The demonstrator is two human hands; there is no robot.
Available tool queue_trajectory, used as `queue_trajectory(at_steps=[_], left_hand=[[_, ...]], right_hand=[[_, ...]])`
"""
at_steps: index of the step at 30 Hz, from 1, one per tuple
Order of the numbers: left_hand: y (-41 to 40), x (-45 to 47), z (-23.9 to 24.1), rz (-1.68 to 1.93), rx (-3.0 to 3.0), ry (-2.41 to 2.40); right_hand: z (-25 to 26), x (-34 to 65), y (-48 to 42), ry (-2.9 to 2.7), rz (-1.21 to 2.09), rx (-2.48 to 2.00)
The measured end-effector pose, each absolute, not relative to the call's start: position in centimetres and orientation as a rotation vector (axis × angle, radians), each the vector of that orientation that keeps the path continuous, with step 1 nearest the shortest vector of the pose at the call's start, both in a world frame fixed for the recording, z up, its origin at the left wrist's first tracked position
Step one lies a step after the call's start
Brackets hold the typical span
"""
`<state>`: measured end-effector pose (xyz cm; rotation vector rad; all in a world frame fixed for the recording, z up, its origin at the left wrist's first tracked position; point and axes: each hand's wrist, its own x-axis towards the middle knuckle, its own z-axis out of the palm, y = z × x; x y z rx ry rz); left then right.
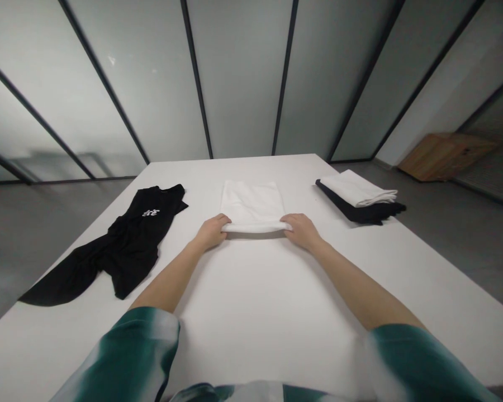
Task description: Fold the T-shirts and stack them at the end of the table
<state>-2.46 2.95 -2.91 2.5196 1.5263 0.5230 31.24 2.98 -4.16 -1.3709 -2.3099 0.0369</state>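
A white folded garment (252,202) lies flat on the white table (255,301) in front of me, its kind not clear from this view. My left hand (212,230) grips the left corner of its near edge, fingers closed on the cloth. At the right corner of the same edge, my right hand (302,230) is closed on the fabric too. Between the two hands the near edge is slightly raised and rolled, with a thin shadow under it. The fingertips are partly hidden by the cloth.
To the left, a black T-shirt (136,234) with a white print lies loosely spread. A folded white cloth (356,187) rests on folded black cloth (360,213) near the right edge. Beyond the table stand frosted panels (238,78) and a brown wooden box (440,156) on the floor.
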Motion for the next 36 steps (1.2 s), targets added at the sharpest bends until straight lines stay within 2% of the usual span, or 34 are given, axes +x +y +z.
queue_trajectory(at_steps=[6,12,15,19,21,27,31,36], left_hand=[[3.4,-2.8,-1.5,0.87,2.2,1.5],[2.1,-5.1,4.0,0.525,1.949,1.062],[2.1,-5.2,4.7,0.663,1.738,0.986],[4.1,-3.0,2.0,1.217,1.309,1.116],[5.2,-1.8,0.2,1.33,1.118,1.204],[6.1,-1.1,-3.4,1.373,1.112,1.211],[6.4,-1.5,-4.4,1.384,1.239,1.244],[6.4,-1.7,-4.7,1.257,1.462,1.599]], right_hand=[[-3.0,32.2,3.3,-1.934,0.455,-1.253],[1.5,32.6,2.1,-1.732,1.151,-1.197],[2.4,32.1,2.1,-1.539,1.342,-1.091],[1.0,30.6,3.4,-1.275,1.18,-1.134],[-0.4,30.0,4.3,-1.188,1.119,-1.206],[-4.3,30.3,5.8,-1.327,1.136,-1.327],[-5.5,30.7,6.1,-1.518,0.855,-1.34],[-6.1,30.7,5.8,-1.687,0.688,-1.476]])
